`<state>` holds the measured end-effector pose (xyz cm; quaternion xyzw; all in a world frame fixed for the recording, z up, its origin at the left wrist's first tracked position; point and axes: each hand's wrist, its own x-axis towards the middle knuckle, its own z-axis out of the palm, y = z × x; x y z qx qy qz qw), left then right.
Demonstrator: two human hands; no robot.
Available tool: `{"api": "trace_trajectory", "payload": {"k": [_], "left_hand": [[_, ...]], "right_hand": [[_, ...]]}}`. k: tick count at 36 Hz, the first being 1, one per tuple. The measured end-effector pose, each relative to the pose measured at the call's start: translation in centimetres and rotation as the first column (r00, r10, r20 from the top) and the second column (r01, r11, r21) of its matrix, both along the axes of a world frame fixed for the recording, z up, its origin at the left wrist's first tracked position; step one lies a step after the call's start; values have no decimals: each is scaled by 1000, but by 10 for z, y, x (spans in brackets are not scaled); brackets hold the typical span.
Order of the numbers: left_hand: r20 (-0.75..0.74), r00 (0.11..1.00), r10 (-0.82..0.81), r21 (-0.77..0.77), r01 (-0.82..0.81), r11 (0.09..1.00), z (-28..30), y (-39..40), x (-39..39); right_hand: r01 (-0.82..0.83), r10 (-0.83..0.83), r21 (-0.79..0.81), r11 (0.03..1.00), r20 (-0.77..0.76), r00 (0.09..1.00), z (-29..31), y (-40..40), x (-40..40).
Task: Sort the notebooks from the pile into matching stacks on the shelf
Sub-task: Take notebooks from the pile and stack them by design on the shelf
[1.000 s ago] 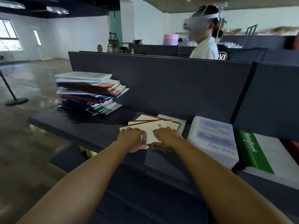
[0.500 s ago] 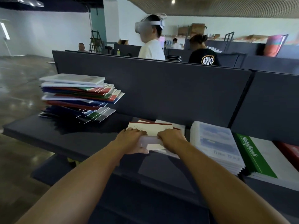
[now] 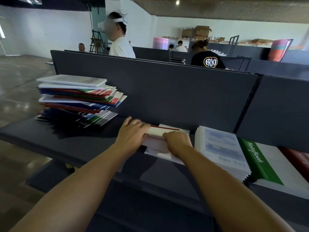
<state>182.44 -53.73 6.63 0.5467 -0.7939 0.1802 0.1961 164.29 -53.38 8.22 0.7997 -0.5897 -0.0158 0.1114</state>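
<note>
A mixed pile of notebooks (image 3: pixel 78 97) stands at the left of the dark shelf (image 3: pixel 70 144). In the middle lies a small stack of white notebooks with a red stripe (image 3: pixel 164 130), against the back panel. My left hand (image 3: pixel 132 136) grips the stack's left end, fingers curled over its top; the hand is blurred. My right hand (image 3: pixel 177 143) holds its right part with fingers curled down on the covers. To the right lie a blue-and-white stack (image 3: pixel 220 148), a green "Notebook" stack (image 3: pixel 260 164) and a red stack (image 3: pixel 299 158).
A tall dark back panel (image 3: pixel 167 91) runs behind the shelf. A lower shelf (image 3: pixel 150 206) lies under my forearms. Beyond the panel stand a person in a white shirt (image 3: pixel 120 47) and a person in a black shirt (image 3: pixel 207 59).
The fanned white notebooks have been pushed together into one squared stack nearer the back panel. Both hands moved forward with them and closed on the stack's ends.
</note>
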Motion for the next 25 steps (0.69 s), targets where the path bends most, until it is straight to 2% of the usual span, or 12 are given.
{"api": "trace_trajectory", "payload": {"k": [2,4,5,7,9,11,15,17,19,22,25], "left_hand": [[-276,957,91,-70,-115,991,1,-1,0],[-526,816,240,38,-260,965,3,-1,-2],[-641,699,317,161,-281,946,5,-1,-4],[-804,398,443,408,-175,896,6,-2,-9],[-821,115,559,558,-44,829,3,-8,-15],[-796,-54,603,604,4,797,0,-14,-20],[-764,-222,606,612,46,789,-6,-30,-7],[-744,-283,605,590,145,794,-2,-30,-5],[-725,-311,614,559,255,789,4,-30,-8],[-739,-312,597,507,325,798,10,-29,-16],[-763,-347,546,418,380,825,13,-28,-23]], "right_hand": [[46,-44,-62,997,43,998,5,2,-4],[74,-70,-74,995,56,996,9,0,-6],[78,-75,-61,995,50,996,9,-2,-7],[72,-71,-26,997,36,997,7,-5,-8],[70,-70,13,997,33,997,2,-6,-7],[67,-69,44,997,38,997,-5,-7,-8],[31,-32,51,998,9,999,-11,-8,-9],[15,-14,56,998,-23,1000,-13,-7,-8],[18,-17,49,999,-20,1000,-15,-2,-6],[23,-23,3,1000,9,1000,-12,3,-1],[75,-57,-113,991,153,987,1,7,-4]]}}
